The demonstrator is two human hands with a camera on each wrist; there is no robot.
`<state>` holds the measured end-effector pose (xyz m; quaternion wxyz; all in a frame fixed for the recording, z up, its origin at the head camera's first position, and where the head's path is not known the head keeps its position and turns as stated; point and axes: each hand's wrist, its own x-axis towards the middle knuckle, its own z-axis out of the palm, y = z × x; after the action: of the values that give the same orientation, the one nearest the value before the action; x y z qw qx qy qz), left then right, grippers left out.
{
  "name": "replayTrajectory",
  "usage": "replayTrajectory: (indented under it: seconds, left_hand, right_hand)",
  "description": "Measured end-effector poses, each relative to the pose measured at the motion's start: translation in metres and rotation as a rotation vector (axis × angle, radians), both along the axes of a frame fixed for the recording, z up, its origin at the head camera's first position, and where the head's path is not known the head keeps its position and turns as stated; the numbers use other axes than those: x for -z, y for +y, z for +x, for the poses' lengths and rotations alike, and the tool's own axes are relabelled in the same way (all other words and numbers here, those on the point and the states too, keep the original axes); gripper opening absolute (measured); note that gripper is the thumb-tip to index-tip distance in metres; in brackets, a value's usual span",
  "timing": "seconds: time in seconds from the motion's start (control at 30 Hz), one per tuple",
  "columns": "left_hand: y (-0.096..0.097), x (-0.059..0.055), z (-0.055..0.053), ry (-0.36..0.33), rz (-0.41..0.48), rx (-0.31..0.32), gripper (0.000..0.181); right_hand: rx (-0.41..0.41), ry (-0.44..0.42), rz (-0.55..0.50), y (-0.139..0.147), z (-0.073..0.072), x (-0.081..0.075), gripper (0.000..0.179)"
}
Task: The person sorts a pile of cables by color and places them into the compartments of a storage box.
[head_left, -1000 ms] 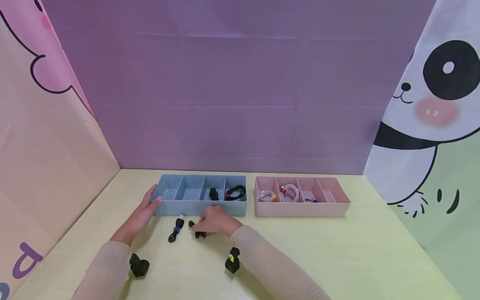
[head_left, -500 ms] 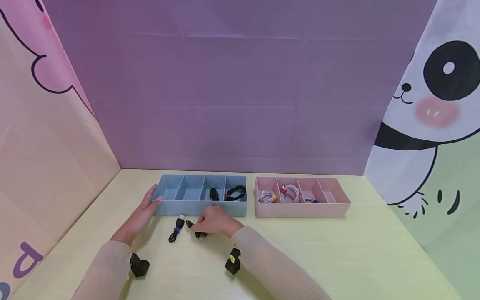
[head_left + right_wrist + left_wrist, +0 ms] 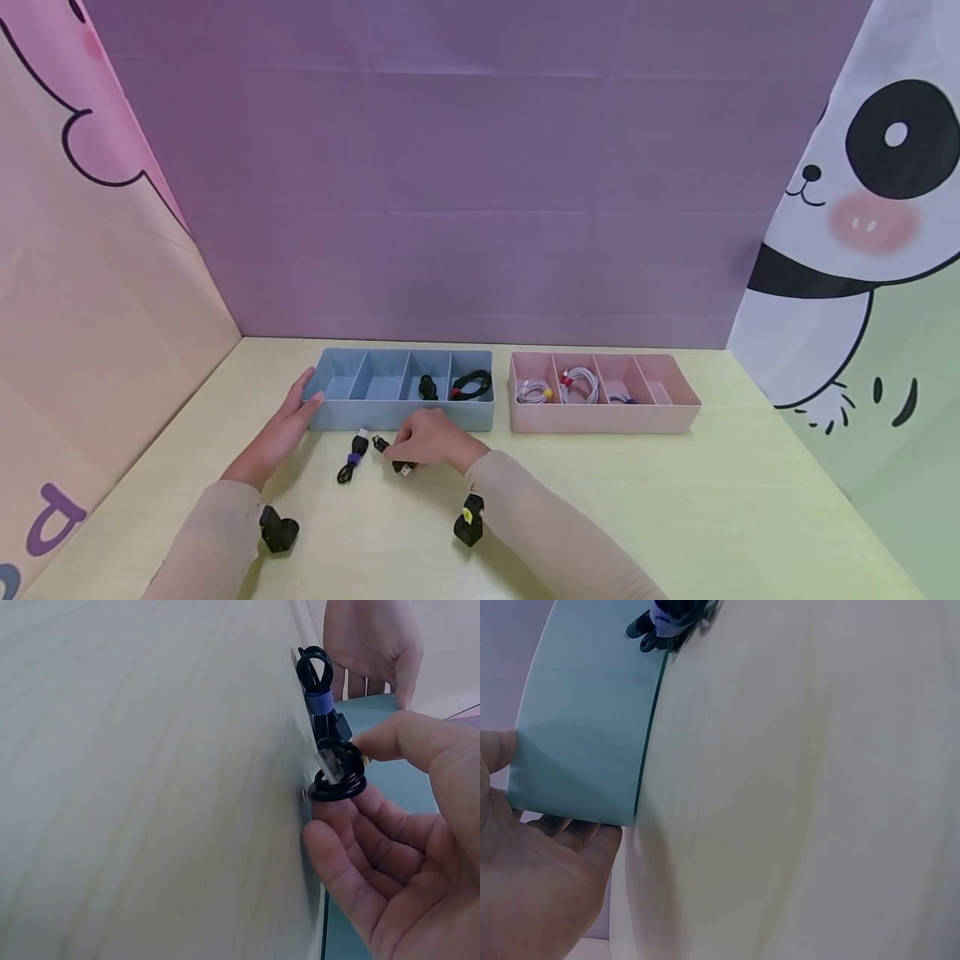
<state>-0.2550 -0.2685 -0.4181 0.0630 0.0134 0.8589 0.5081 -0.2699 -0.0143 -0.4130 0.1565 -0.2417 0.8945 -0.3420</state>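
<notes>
My right hand (image 3: 431,439) pinches a small coiled black USB cable (image 3: 341,771) between thumb and fingertips, just in front of the blue divided box (image 3: 401,416). A silver plug sticks out of the coil; a bit of yellow shows beside the thumb in the right wrist view. My left hand (image 3: 288,412) grips the blue box's left end, thumb at the front upper edge and fingers along the end wall. Between the hands, another black USB cable (image 3: 352,457) with a purple tie lies on the table. Two black cables sit in the box's right-hand compartments.
Right of the blue box stands a pink divided box (image 3: 606,420) with white coiled cables in several compartments. Behind both boxes rises a purple cloth wall (image 3: 480,208). Printed side panels flank the pale wooden table (image 3: 675,517).
The right hand has barely shifted, and the cable in its fingers has turned slightly, its plug showing more clearly. The left hand and both boxes stay put.
</notes>
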Motion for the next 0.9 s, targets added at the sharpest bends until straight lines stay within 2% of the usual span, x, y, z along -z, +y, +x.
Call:
replayTrajectory:
  seconds: [0.6, 0.9]
  left_hand:
    - [0.0022, 0.0002, 0.0013, 0.009, -0.004, -0.005, 0.080]
    - [0.0009, -0.0012, 0.0013, 0.016, -0.007, 0.004, 0.081]
  right_hand:
    - [-0.022, 0.077, -0.036, 0.0022, -0.0050, 0.0055, 0.021]
    - [-0.032, 0.097, -0.107, 0.0026, -0.0061, 0.0055, 0.018]
